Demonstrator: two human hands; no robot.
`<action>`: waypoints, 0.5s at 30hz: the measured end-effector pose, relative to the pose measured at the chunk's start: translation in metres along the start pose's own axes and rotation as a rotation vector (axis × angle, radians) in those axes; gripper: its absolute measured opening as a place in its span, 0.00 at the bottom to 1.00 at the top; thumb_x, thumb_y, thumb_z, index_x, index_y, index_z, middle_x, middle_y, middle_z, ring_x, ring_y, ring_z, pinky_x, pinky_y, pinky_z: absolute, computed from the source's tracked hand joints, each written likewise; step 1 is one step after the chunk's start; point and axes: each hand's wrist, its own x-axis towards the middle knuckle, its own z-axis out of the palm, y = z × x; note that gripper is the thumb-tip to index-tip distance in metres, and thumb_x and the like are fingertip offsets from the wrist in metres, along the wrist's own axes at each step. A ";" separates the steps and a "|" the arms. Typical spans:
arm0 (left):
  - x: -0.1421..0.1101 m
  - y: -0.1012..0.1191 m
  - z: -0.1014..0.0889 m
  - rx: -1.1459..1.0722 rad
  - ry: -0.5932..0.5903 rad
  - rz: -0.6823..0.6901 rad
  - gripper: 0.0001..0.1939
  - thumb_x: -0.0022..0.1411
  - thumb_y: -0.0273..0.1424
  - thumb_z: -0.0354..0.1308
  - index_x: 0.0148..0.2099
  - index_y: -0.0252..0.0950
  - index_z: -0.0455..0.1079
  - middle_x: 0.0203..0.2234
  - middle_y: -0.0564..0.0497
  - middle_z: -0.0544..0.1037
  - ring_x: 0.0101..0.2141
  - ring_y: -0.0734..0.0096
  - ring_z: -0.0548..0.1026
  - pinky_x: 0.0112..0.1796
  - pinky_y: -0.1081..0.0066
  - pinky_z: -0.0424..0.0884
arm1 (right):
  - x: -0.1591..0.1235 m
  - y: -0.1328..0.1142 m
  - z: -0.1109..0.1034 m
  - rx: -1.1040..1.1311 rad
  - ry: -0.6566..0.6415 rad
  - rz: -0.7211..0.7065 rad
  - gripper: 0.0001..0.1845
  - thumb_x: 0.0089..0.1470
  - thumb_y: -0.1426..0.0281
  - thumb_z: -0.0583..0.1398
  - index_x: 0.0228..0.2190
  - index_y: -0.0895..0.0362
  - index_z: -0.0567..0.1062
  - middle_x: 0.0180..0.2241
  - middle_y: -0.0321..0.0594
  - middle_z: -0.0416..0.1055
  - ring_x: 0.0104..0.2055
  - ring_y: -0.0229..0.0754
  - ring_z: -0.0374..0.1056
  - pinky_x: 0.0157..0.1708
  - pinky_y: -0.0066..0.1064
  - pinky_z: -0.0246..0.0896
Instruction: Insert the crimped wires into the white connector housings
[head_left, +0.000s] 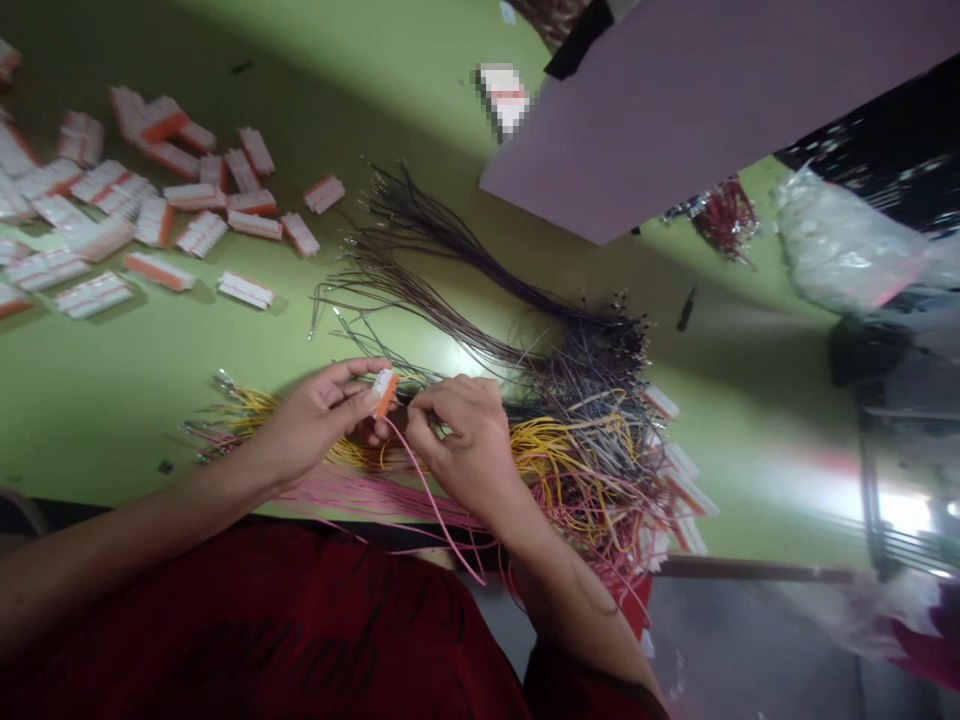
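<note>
My left hand (326, 410) grips a small white and orange connector housing (385, 394) between thumb and fingers. From the housing's lower end a pink wire (429, 490) loops down toward my lap. Just right of the housing is my right hand (469, 430), its thumb and forefinger pinched together; whatever lies between them is too small to make out. Under and beside both hands run bundles of yellow wires (544, 442) and pink wires (352, 490). Beyond them, brown wires (442, 312) and black wires (480, 250) stretch across the green table (300, 110).
Many loose white and orange housings (157, 270) are scattered at the left. Housings with wires (686, 495) pile up at the right. A large pale purple panel (660, 110) juts over the back. Farther right are a clear plastic bag (840, 245) and a small dark tool (686, 308).
</note>
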 end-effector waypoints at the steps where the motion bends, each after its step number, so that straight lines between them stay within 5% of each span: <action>1: 0.000 0.000 0.000 0.022 0.005 0.007 0.23 0.56 0.34 0.70 0.51 0.34 0.70 0.25 0.53 0.80 0.24 0.73 0.77 0.28 0.74 0.74 | 0.000 0.000 0.000 0.003 -0.008 0.007 0.13 0.54 0.76 0.58 0.20 0.55 0.73 0.23 0.33 0.76 0.29 0.36 0.67 0.39 0.36 0.52; 15: -0.002 -0.004 0.004 0.206 0.060 0.077 0.18 0.55 0.34 0.68 0.47 0.35 0.71 0.31 0.49 0.82 0.31 0.67 0.80 0.31 0.69 0.78 | 0.000 0.002 0.007 0.175 -0.032 0.032 0.11 0.55 0.76 0.59 0.22 0.54 0.74 0.24 0.32 0.75 0.28 0.36 0.68 0.42 0.35 0.56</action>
